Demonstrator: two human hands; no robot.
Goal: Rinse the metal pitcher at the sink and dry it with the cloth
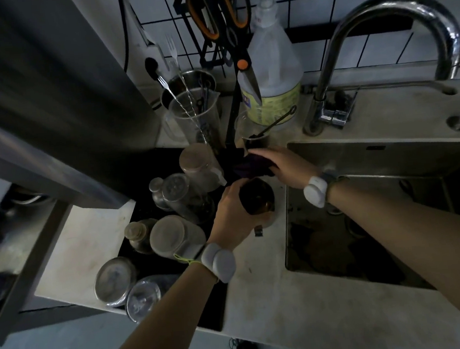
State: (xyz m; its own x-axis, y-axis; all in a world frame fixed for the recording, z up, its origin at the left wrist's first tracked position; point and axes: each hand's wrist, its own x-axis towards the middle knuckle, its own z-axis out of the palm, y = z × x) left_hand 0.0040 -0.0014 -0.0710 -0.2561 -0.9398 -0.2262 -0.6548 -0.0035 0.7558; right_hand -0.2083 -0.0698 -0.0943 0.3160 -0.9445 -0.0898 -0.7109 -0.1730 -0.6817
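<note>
Crowding the dark mat on the left, the upturned glass jars [177, 234] sit just beside the left hand [234, 215], which is wrapped around the metal pitcher [257, 199] held over the counter's edge beside the sink [430, 154]. A careless swing looks likely to knock one over. Further right, the right hand [281, 167] closes on the dark cloth [250, 165] near the brush cup [256, 140], and tugging it free could tip that too.
</note>
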